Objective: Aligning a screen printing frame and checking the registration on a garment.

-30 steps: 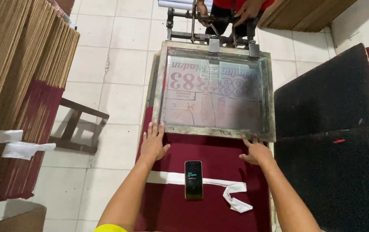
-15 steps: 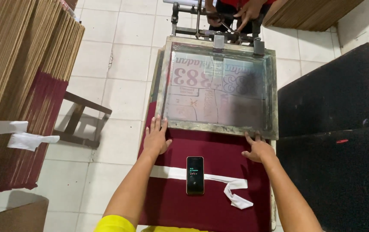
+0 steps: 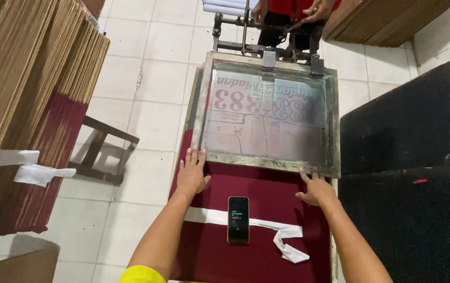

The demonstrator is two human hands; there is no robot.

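- Left hand [image 3: 192,175] lay flat, fingers spread and released, on the maroon board [image 3: 267,209], fingertips touching the near-left corner of the screen frame [image 3: 267,162]; it grasped nothing.
- Right hand [image 3: 317,188] likewise flat and open, fingertips against the frame's near-right edge; nothing clenched.
- Change across the last second: both hands had stayed at the frame's near rail while the view drifted slightly; the frame appeared to have settled a little lower over the board. Judged: the screen was down or nearly down, hands steadying it rather than lifting.
- Screen frame sat over the far half of the board, hinged at its far edge to a metal clamp bracket [image 3: 267,50]. Mesh showed reversed, faded reddish lettering and figures; no pooled ink or squeegee could be made out inside the frame.
- Phone [image 3: 238,220], screen lit, rested on the board's near part, midway between the two forearms, lying across a white strip [image 3: 209,216] whose loose end curled toward the near-right corner.
- Another person's hands [image 3: 317,9] worked at the far side beyond the bracket.
- Stacked cardboard sheets [image 3: 31,94] stood left; dark mats [image 3: 408,173] right; a small stool [image 3: 104,152] on the tiled floor [image 3: 157,78].
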